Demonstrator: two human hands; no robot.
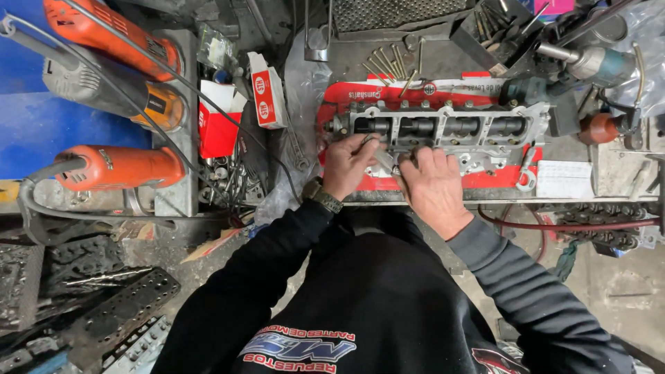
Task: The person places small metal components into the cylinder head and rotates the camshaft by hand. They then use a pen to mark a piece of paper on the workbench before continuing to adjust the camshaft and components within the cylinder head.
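your left hand point(348, 165) comes in from the lower left, wrist bent, a watch point(322, 194) on it, fingers curled onto the near left end of the cylinder head point(443, 131). it pinches a thin grey metal tool point(383, 158) that slants down to the right. your right hand point(434, 185) lies palm down just beside it, knuckles up, fingertips on the near edge of the head; whether it grips anything under the palm, cannot tell. the two hands nearly touch around the tool.

the cylinder head is a long grey aluminium casting, lengthwise left to right, with four dark openings in a row and small studs along its far edge. it sits on a red and white flat carton point(346, 97) at the near edge of the workbench point(623, 173), about the middle.

loose bolts point(388, 66) lie at the far edge behind the head. orange power tools point(118, 166) rest well apart toward the left end, a small red and white box point(267, 90) between.
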